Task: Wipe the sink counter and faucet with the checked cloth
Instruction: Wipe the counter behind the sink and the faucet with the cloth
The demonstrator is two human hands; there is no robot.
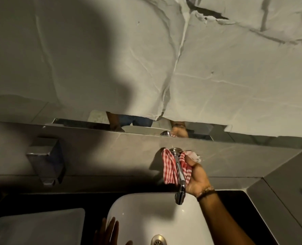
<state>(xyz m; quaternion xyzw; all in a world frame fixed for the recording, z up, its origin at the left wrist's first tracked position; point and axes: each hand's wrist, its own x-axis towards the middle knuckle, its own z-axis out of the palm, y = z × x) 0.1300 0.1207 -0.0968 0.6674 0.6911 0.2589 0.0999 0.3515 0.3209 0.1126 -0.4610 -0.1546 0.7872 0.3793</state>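
A chrome faucet [180, 183] juts from the grey tiled wall over a white basin [146, 214]. The red-and-white checked cloth [168, 168] is wrapped behind and around the faucet's spout near its wall mount. My right hand [196, 181] grips the cloth against the spout from the right side. My left hand [109, 230] lies flat with straight fingers on the basin's left rim at the bottom of the view. The dark counter [97, 200] runs under the basin.
A metal soap dispenser [46, 163] is fixed to the wall at the left. A second white basin [37, 225] sits at the bottom left. A mirror strip [146, 128] above the ledge reflects my hands. The basin drain [158, 240] shows at the bottom.
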